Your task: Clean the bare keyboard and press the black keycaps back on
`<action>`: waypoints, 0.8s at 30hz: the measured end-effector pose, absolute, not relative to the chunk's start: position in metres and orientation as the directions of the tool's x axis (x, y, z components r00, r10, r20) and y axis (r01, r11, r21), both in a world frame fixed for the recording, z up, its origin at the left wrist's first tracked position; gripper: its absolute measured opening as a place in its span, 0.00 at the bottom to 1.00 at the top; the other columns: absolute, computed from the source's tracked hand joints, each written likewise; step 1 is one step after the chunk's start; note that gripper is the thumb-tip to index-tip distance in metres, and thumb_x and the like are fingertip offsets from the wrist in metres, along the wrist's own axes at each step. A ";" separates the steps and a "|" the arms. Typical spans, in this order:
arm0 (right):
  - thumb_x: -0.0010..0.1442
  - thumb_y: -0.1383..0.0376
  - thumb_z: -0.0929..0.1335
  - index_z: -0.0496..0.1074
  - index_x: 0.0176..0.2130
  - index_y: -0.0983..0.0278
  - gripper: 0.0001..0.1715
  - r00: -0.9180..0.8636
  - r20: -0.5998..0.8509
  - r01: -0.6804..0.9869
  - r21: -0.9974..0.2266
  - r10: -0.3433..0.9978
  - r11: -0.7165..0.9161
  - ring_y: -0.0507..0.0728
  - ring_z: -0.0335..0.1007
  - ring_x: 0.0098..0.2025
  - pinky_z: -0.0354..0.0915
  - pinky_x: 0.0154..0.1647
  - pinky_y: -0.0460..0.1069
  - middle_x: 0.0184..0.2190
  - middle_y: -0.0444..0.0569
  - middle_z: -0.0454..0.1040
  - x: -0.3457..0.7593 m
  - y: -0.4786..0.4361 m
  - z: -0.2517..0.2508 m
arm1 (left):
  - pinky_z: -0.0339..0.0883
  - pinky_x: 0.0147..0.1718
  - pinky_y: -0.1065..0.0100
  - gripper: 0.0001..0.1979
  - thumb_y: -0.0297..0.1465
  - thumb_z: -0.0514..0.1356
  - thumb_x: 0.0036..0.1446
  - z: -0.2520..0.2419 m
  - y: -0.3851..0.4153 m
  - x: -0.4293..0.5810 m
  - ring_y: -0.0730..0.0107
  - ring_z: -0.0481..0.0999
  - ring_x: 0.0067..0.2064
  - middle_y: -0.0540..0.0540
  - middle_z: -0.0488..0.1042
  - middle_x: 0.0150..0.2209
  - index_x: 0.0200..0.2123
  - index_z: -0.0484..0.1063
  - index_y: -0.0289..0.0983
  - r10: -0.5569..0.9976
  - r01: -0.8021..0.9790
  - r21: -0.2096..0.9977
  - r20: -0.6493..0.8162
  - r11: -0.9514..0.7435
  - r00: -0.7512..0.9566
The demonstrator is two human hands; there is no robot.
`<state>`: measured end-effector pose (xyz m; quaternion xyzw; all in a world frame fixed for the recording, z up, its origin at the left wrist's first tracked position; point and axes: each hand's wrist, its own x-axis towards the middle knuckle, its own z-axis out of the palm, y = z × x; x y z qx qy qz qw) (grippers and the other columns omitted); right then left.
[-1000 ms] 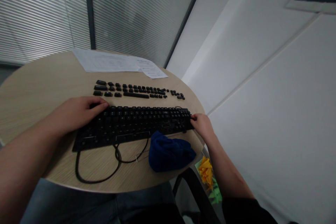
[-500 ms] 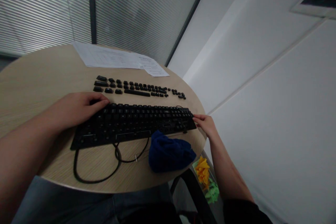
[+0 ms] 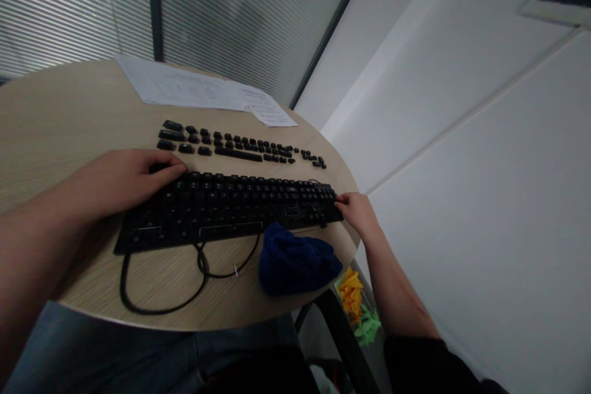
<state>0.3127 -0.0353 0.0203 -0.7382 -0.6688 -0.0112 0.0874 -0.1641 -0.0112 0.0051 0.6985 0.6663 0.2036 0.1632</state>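
A black keyboard [image 3: 221,203] lies tilted across the table, with keys in its far rows and bare sockets in its near rows. My left hand [image 3: 133,178] grips its left end, thumb on the far corner and the other fingers partly hidden. At the right end, my right hand [image 3: 356,210] pinches the keyboard's edge between thumb and fingers. Loose black keycaps [image 3: 237,152] stand in rows just beyond the keyboard, a long space bar among them. A crumpled dark blue cloth [image 3: 295,261] rests against the near right side of the keyboard.
The keyboard's black cable [image 3: 161,311] loops on the near part of the round wooden table [image 3: 60,111]. Printed paper sheets [image 3: 184,87] lie at the far edge. Below right are a black chair armrest [image 3: 341,335] and yellow and green paper pieces [image 3: 351,295]. A white wall rises at right.
The view has shifted slightly, so the table and everything on it sit a little higher and further left. Both hands keep their hold on the keyboard's ends.
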 end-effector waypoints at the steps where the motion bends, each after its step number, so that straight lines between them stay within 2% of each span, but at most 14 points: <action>1: 0.59 0.67 0.70 0.83 0.38 0.63 0.10 0.097 0.117 0.991 -0.109 0.988 -0.084 0.60 0.79 0.43 0.66 0.43 0.49 0.39 0.54 0.84 0.311 -0.036 0.021 | 0.67 0.47 0.58 0.30 0.53 0.48 0.54 0.005 -0.011 -0.164 0.56 0.77 0.42 0.48 0.78 0.39 0.47 0.79 0.45 0.997 0.865 0.498 0.070 -0.064 0.033; 4: 0.61 0.67 0.68 0.83 0.36 0.63 0.11 0.057 0.072 0.990 -0.132 0.996 -0.047 0.58 0.78 0.39 0.67 0.42 0.48 0.34 0.52 0.84 0.312 -0.038 0.024 | 0.67 0.46 0.59 0.29 0.53 0.47 0.56 0.005 -0.011 -0.165 0.56 0.77 0.41 0.47 0.79 0.39 0.46 0.79 0.45 0.995 0.866 0.492 0.083 -0.088 0.054; 6: 0.63 0.67 0.66 0.83 0.38 0.62 0.14 0.034 0.042 0.978 -0.208 0.999 -0.025 0.56 0.78 0.36 0.69 0.40 0.48 0.33 0.49 0.83 0.319 -0.040 0.024 | 0.66 0.45 0.60 0.28 0.52 0.48 0.57 0.005 -0.012 -0.166 0.57 0.76 0.41 0.46 0.79 0.39 0.46 0.79 0.44 0.993 0.862 0.496 0.091 -0.108 0.073; 8: 0.63 0.64 0.66 0.82 0.43 0.61 0.15 0.089 0.066 0.909 -0.413 0.994 -0.055 0.55 0.77 0.36 0.71 0.35 0.47 0.38 0.49 0.83 0.328 -0.040 0.022 | 0.65 0.44 0.61 0.26 0.51 0.48 0.57 0.006 -0.013 -0.167 0.58 0.76 0.40 0.47 0.80 0.38 0.44 0.79 0.44 0.991 0.849 0.512 0.097 -0.130 0.094; 10: 0.62 0.59 0.66 0.80 0.47 0.62 0.19 0.220 0.132 0.762 -0.642 0.967 -0.085 0.56 0.77 0.39 0.73 0.31 0.47 0.43 0.52 0.82 0.336 -0.039 0.016 | 0.65 0.43 0.61 0.24 0.50 0.49 0.58 0.008 -0.014 -0.168 0.59 0.76 0.39 0.47 0.80 0.36 0.42 0.79 0.44 0.988 0.829 0.539 0.104 -0.151 0.112; 12: 0.60 0.56 0.66 0.80 0.46 0.63 0.21 0.297 0.204 0.674 -0.737 0.933 -0.054 0.58 0.76 0.41 0.75 0.32 0.50 0.46 0.54 0.80 0.340 -0.038 0.006 | 0.65 0.42 0.62 0.23 0.50 0.50 0.58 0.009 -0.015 -0.168 0.59 0.77 0.38 0.47 0.80 0.35 0.41 0.80 0.44 0.986 0.808 0.565 0.122 -0.167 0.118; 14: 0.57 0.57 0.65 0.81 0.41 0.64 0.20 0.245 0.269 0.720 -0.694 0.931 0.011 0.59 0.76 0.44 0.77 0.41 0.53 0.46 0.55 0.80 0.340 -0.038 -0.006 | 0.65 0.41 0.61 0.22 0.49 0.52 0.58 0.012 -0.019 -0.167 0.59 0.77 0.37 0.46 0.81 0.34 0.39 0.80 0.43 0.981 0.773 0.606 0.155 -0.189 0.119; 16: 0.56 0.60 0.64 0.82 0.36 0.63 0.19 0.150 0.347 0.806 -0.585 0.926 0.089 0.61 0.76 0.47 0.73 0.52 0.57 0.44 0.55 0.81 0.339 -0.041 -0.018 | 0.65 0.41 0.60 0.20 0.48 0.54 0.56 0.014 -0.023 -0.166 0.57 0.77 0.38 0.45 0.82 0.34 0.35 0.80 0.42 0.976 0.709 0.673 0.187 -0.212 0.114; 18: 0.56 0.61 0.62 0.82 0.37 0.63 0.21 0.109 0.469 0.863 -0.483 0.876 0.151 0.62 0.76 0.51 0.69 0.59 0.59 0.46 0.56 0.81 0.338 -0.044 -0.030 | 0.66 0.41 0.60 0.19 0.47 0.54 0.56 0.014 -0.028 -0.164 0.57 0.78 0.38 0.45 0.82 0.34 0.34 0.80 0.43 0.975 0.711 0.672 0.195 -0.209 0.102; 19: 0.57 0.60 0.61 0.82 0.38 0.63 0.22 0.104 0.521 0.878 -0.448 0.847 0.168 0.62 0.75 0.52 0.69 0.59 0.60 0.48 0.56 0.81 0.339 -0.045 -0.036 | 0.67 0.41 0.60 0.19 0.47 0.54 0.56 0.013 -0.030 -0.163 0.57 0.79 0.38 0.46 0.83 0.35 0.33 0.80 0.43 0.975 0.715 0.667 0.202 -0.209 0.096; 24: 0.61 0.60 0.61 0.83 0.43 0.61 0.23 -0.005 0.555 0.923 -0.318 0.832 0.218 0.63 0.75 0.53 0.68 0.60 0.60 0.51 0.56 0.79 0.349 -0.045 -0.056 | 0.69 0.41 0.62 0.22 0.47 0.51 0.61 0.008 -0.027 -0.171 0.58 0.80 0.39 0.44 0.83 0.38 0.38 0.80 0.40 0.958 0.748 0.647 0.283 -0.150 -0.053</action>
